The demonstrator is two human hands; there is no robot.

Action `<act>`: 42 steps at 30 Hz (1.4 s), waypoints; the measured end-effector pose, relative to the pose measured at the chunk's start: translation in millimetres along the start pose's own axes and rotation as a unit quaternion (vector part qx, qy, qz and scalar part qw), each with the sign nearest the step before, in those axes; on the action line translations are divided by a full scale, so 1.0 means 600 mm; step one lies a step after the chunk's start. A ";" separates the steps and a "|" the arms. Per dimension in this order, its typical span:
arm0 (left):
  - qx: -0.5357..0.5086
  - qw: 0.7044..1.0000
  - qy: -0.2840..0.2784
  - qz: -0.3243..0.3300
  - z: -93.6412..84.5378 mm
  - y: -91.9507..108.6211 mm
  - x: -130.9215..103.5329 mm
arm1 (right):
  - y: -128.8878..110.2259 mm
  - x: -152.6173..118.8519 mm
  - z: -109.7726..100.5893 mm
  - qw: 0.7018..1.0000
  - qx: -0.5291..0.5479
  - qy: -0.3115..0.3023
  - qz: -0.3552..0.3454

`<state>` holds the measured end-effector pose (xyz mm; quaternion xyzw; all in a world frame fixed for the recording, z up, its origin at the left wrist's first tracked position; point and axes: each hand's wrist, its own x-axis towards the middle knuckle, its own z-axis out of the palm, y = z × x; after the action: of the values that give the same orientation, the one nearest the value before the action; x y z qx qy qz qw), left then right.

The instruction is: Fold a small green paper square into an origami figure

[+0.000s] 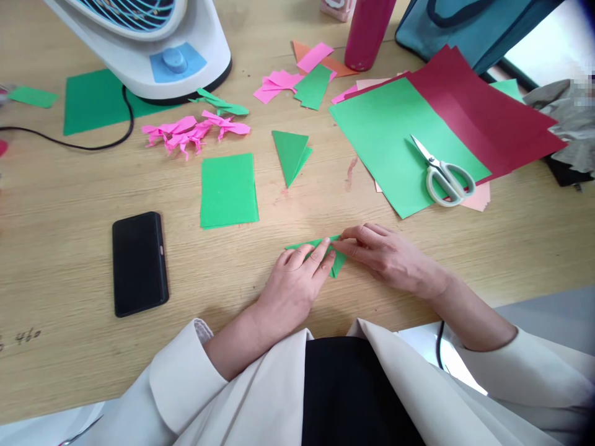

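Note:
A small piece of folded green paper (339,262) lies on the table in front of me, its point towards my body. My left hand (292,285) rests on it from the left, fingers stretched out and pressing it down. At the paper's right corner, my right hand (390,259) has thumb and forefinger pinched together on the edge. Both hands cover much of the paper, so its full folded shape is hidden. Beyond them lie a stack of green paper squares (229,191) and green folded triangles (292,155).
A black phone (139,263) lies at left. Scissors (446,176) sit on green and red sheets (502,124) at right. Pink folded paper figures (186,133), paper scraps (313,87), a fan (186,62), a magenta bottle (369,31) and a teal bag (469,31) stand or lie farther back.

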<state>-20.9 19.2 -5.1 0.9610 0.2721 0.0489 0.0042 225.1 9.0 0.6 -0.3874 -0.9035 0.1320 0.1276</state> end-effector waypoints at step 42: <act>0.015 0.998 0.045 0.039 0.005 -0.009 -0.002 | -0.040 -0.048 0.022 0.993 -0.002 0.089 0.083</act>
<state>-24.6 23.1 -8.5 0.9675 0.2354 0.0887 -0.0242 224.1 -29.7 -7.3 -0.4719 -0.8533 0.1053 0.1955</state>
